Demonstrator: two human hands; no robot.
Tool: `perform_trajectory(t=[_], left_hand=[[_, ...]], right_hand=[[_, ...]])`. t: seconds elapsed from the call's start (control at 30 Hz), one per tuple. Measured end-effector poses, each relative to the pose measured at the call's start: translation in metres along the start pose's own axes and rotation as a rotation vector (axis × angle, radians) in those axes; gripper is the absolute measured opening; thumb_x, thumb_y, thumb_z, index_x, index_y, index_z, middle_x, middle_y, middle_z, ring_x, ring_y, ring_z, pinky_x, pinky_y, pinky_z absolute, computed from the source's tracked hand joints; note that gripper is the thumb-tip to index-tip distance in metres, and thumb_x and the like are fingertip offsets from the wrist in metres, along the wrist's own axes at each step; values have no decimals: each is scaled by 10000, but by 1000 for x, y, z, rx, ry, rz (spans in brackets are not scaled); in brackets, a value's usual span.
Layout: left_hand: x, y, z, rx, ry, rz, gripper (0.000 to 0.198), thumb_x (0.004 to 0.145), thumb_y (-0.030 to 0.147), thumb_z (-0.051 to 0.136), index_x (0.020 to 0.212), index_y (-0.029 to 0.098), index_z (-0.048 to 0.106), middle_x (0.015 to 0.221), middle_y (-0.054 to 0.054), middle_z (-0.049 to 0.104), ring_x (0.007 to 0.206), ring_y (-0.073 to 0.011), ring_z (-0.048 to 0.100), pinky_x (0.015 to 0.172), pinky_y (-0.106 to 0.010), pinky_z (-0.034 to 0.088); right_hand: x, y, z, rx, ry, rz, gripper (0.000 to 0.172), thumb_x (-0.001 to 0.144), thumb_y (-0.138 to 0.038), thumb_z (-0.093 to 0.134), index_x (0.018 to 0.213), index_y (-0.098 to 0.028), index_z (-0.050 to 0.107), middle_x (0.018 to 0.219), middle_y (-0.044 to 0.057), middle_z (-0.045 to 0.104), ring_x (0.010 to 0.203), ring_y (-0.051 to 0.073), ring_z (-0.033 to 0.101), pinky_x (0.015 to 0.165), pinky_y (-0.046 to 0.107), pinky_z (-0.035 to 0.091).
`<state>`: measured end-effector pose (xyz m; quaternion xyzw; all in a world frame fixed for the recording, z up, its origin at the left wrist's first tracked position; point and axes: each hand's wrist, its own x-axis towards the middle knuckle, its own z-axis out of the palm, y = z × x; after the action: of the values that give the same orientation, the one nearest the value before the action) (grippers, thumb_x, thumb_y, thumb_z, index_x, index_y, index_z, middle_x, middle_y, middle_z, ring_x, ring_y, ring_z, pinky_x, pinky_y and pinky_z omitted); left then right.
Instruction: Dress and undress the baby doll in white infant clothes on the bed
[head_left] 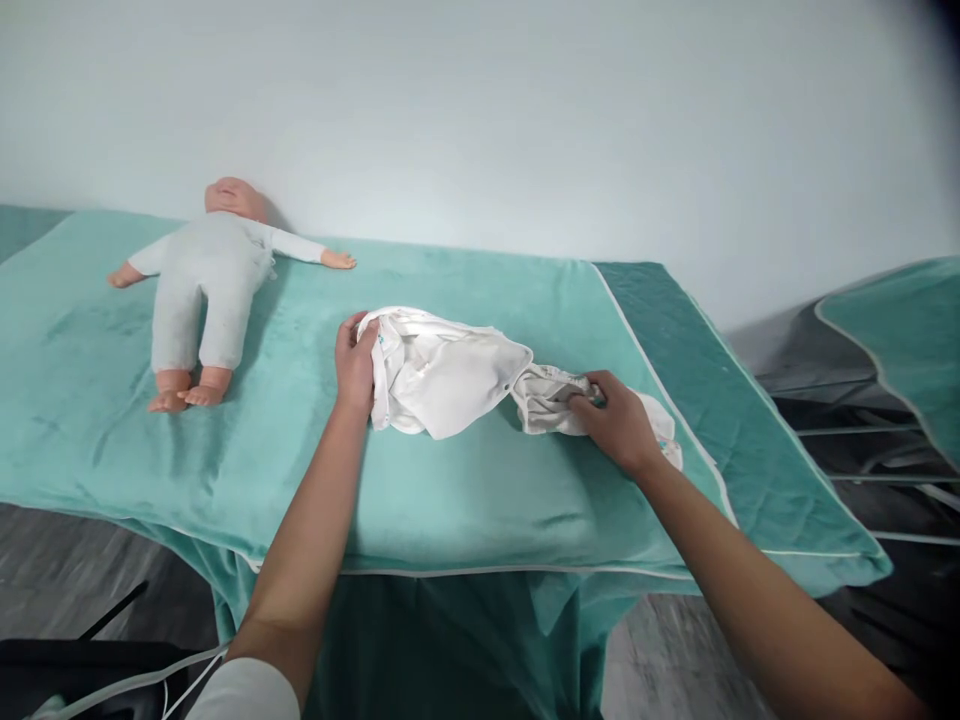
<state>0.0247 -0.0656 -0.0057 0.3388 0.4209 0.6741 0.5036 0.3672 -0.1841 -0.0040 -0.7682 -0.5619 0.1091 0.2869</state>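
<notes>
A crumpled white baby garment, with what look like snap buttons along its edge, lies in the middle of the green cover. My left hand is closed on its left end, thumb on top of the cloth. At the narrower, bunched right part, my right hand pinches the fabric between thumb and fingers. A loose end with small coloured marks sticks out beyond my right wrist. Parts of both hands' fingers are hidden by folds.
A baby doll in a pale suit lies on its back at the left, arms spread. The green cover hangs over the table's front edge. Behind is a white wall. A metal rack stands at the right, and a cable runs at lower left.
</notes>
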Motion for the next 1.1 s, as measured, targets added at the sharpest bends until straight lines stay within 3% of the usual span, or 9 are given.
perform_trajectory(t=[0.13,0.23,0.4,0.47,0.57,0.73,0.87,1.0,1.1], left_hand=[[1,-2,-1,-18,-37,-4,331,782,423,805,1007,209,690,1025,-28,699,895,-155,649,820,-265,512],[2,-3,-2,-23,-29,6,320,780,416,797,1001,210,693,1000,-18,700,880,-149,648,805,-255,509],[3,-3,-3,-15,-6,42,286,785,373,783,1005,206,709,1019,-15,699,910,-143,642,842,-254,495],[4,-3,-3,-22,-1,36,283,783,363,782,1004,201,709,1010,-15,696,901,-142,638,834,-256,492],[3,-5,-4,-27,4,34,309,785,380,782,1026,204,701,1046,-25,693,931,-153,645,863,-273,501],[-11,-6,-19,53,60,95,398,826,452,759,1153,253,651,1277,-51,637,1144,-188,627,1005,-312,498],[-24,-5,-33,283,-87,187,493,834,405,757,1287,293,599,1405,-68,564,1338,-243,538,1118,-372,460],[-29,-7,-32,561,-191,261,690,684,168,772,1343,272,594,1426,-92,503,1373,-293,501,1207,-446,397],[-29,0,-36,629,-231,233,692,636,54,657,1304,232,639,1317,-98,590,1256,-290,578,1172,-471,423]], right_hand=[[3,-5,-21,627,278,227,360,661,-448,692,951,-298,540,757,-16,566,611,203,539,563,358,450],[13,10,-31,603,470,85,367,724,-539,639,1021,-345,543,861,33,622,734,286,620,604,460,509],[4,50,-26,-63,174,-270,249,814,-352,569,996,-282,724,1124,137,720,1096,400,659,999,655,489],[0,60,-23,-195,71,-347,342,847,-236,480,1077,-281,729,1160,141,737,1138,378,672,1031,639,497],[-5,56,-26,-240,68,-371,416,856,-193,489,1182,-315,717,1261,153,720,1215,403,654,1025,642,510],[-25,-10,-20,-191,272,-504,543,809,-137,532,1318,-279,656,1378,146,659,1288,391,611,1088,642,479],[-24,-76,22,23,98,-560,454,936,-248,506,1381,-259,593,1405,137,624,1340,316,571,1155,532,467],[13,-127,73,18,-48,-520,491,940,-328,530,1410,-188,553,1453,169,589,1347,343,534,1158,511,432],[45,-154,92,-101,-80,-479,427,961,-319,491,1357,-203,599,1404,164,633,1294,380,545,1138,555,388]])
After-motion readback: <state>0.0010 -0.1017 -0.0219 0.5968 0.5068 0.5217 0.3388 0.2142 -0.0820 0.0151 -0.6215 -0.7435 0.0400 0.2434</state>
